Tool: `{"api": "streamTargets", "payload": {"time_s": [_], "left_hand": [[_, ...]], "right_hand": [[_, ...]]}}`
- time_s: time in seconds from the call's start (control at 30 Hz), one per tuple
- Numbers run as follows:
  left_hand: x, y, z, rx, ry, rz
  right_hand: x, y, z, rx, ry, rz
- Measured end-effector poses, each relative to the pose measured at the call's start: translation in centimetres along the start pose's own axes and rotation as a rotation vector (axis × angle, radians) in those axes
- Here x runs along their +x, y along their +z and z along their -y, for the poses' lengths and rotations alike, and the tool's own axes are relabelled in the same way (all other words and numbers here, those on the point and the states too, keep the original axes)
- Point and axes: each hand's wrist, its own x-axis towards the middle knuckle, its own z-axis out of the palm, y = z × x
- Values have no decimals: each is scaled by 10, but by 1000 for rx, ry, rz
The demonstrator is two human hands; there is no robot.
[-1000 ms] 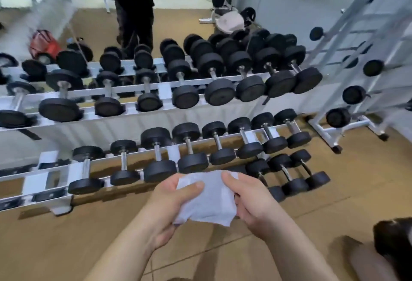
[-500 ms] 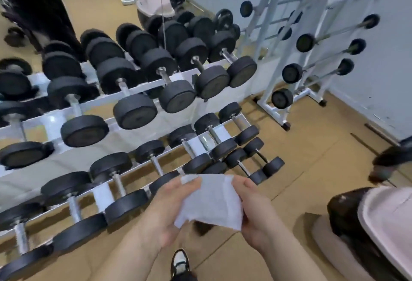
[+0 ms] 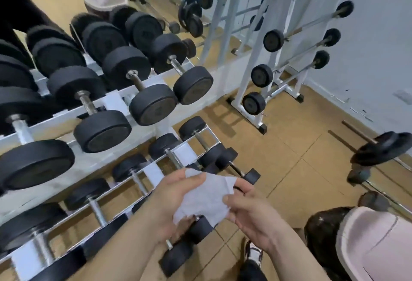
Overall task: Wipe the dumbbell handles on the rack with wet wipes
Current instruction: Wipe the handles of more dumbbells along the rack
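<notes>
A white wet wipe [image 3: 206, 198] is spread between my two hands in the lower middle of the head view. My left hand [image 3: 172, 205] pinches its left side with thumb on top. My right hand [image 3: 249, 211] pinches its right side. Both hands hover in front of the right end of the white two-tier dumbbell rack [image 3: 116, 100]. Black dumbbells with steel handles fill both tiers; the nearest small dumbbell [image 3: 194, 234] lies just under my hands, its handle hidden. A larger dumbbell's handle [image 3: 137, 81] shows on the upper tier.
A white barbell rack [image 3: 254, 75] with black-ended bars stands to the right against the grey wall. A weight plate on a bar [image 3: 383, 149] lies on the tan floor at right. A pink-and-dark bin [image 3: 367, 245] sits at lower right. My shoe [image 3: 253, 256] shows below.
The view has swung right and closer to the rack's right end. Both hands still hold the wipe and have drawn it out flatter over the lower tier's end dumbbells.
</notes>
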Motion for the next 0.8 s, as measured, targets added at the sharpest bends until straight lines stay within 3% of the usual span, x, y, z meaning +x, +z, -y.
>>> {"api": "streamTargets", "payload": {"time_s": [0.27,0.37,0.47,0.57,0.7,0.8], "left_hand": [[154,106,2,-193,18,-182],[197,134,-1,-247,15,-240],[225,152,-4,-149,-1,-274],[257,149,-3,-100,1,-312],[296,120,7,-213,-3,-251],[334,94,24,-270,-16,-191]], "right_hand": [[158,-135,109,-110,157,206],[211,-167,137,-220,221,149],[260,-181,143,-221,239,48],[302,-177,135,-213,268,50],[336,-163,113,-162,304,66],[368,-154,92,-108,377,212]]}}
